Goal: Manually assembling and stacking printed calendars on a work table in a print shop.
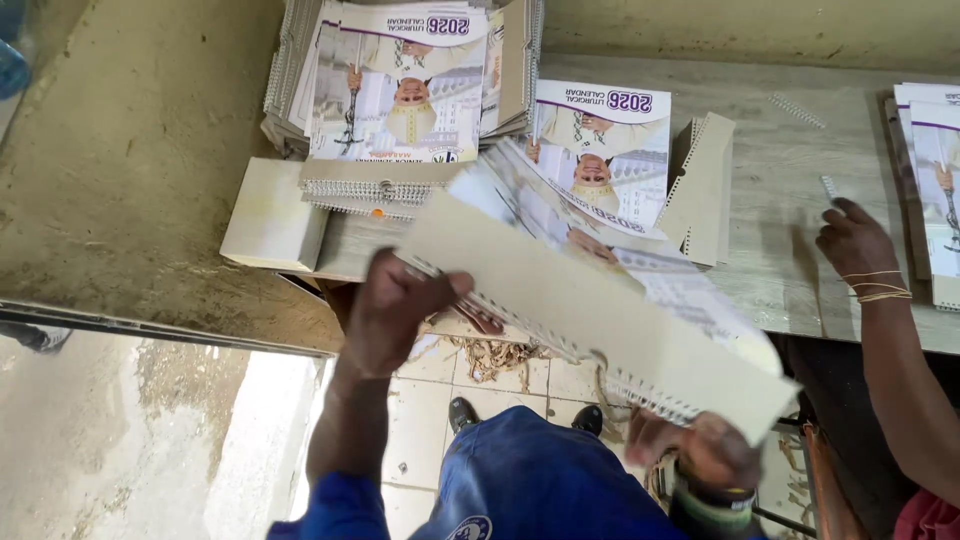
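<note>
While my left hand (pixel 395 310) pinches one end of the spiral-bound calendar with the tan card back (pixel 600 310), it hangs in the air beyond the grey wooden counter (pixel 780 270). My right hand (pixel 700 450) grips the far corner; a loose hold there could let the pages flop, or snag the co-worker's hand with yellow bands (pixel 855 245).

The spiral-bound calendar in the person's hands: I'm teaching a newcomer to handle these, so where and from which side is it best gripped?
Probably at the two short ends of the calendar, as now: the left hand pinches the upper-left end and the right hand supports the lower-right end. The piece is long, thin and tilted, so a grip at both ends likely stops sagging and keeps fingers off the wire spiral along its lower edge.
</note>
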